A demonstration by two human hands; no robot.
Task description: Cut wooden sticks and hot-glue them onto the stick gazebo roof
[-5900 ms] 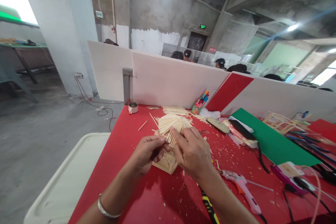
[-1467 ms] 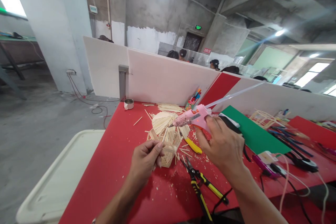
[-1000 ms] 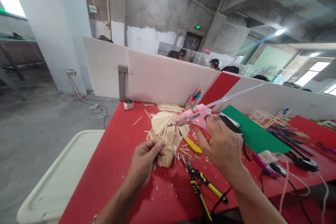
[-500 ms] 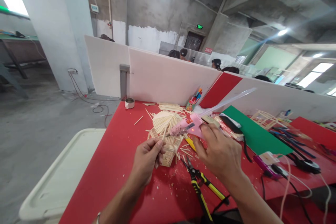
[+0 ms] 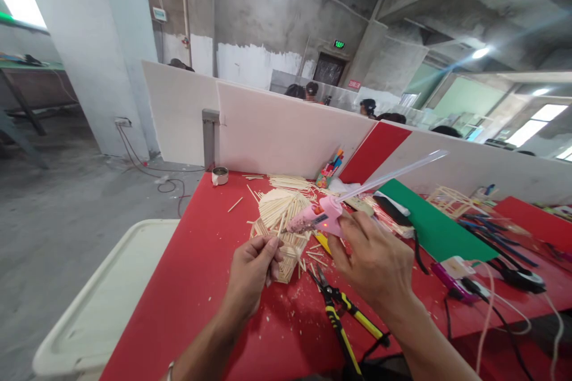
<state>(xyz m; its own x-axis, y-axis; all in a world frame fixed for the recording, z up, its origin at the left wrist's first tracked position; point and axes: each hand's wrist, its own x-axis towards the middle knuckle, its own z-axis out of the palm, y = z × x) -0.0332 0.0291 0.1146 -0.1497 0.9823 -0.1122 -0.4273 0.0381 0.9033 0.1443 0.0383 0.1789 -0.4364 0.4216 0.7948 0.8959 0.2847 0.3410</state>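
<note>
My left hand [image 5: 257, 259] pinches a thin wooden stick [image 5: 280, 227] between thumb and fingers, over a structure of glued sticks [image 5: 290, 253] on the red table [image 5: 179, 286]. A pink glue gun [image 5: 319, 216] is gripped in my right hand [image 5: 375, 250], with a clear glue stick [image 5: 397, 172] jutting from its back. Its nozzle points left, close to the stick in my left hand; whether they touch is unclear. Behind the structure lie many loose sticks [image 5: 290, 181]. Yellow-and-black pruning shears [image 5: 333, 297] rest in front of my right hand.
A tape roll [image 5: 220, 176] sits at the table's back left corner, and a cup of markers [image 5: 329, 171] stands near the white partition [image 5: 277, 131]. To the right are a green board [image 5: 433, 223], a purple power strip [image 5: 453, 283] and cables. Other people's heads show beyond the partition.
The glue gun has shifted slightly, and its clear glue stick now reaches farther right. My left hand has barely moved and keeps its pinch on the wooden stick.
</note>
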